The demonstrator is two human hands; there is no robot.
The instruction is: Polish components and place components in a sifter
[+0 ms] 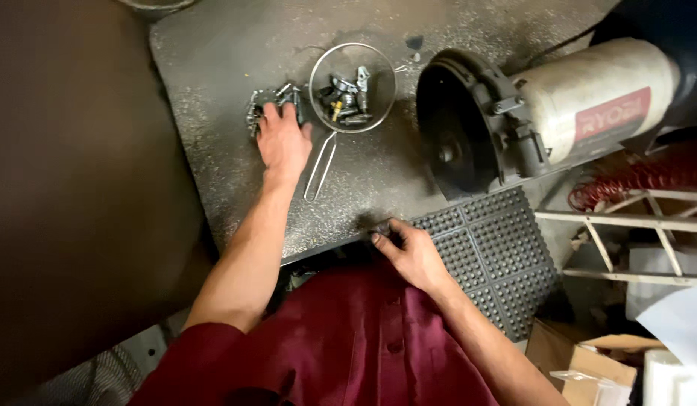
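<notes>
Far left: loose pile of small metal fittings on the grey speckled benchtop; left hand laid flat over it, fingers spread and open, gripping nothing. Best gathered by raking with curled fingertips, keeping strays from the bench edge. Just right: wire strainer, more fittings inside, handle pointing near. Near centre: right hand at the bench's near edge, fingers curled; whether pinching anything cannot tell. Right: studded black mat. Far right: bench grinder, well apart from both hands.

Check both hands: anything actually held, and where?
Left hand lies flat on the pile of small grey metal fittings, no grip visible. Right hand pinches something small and dark; cannot tell what.
</notes>
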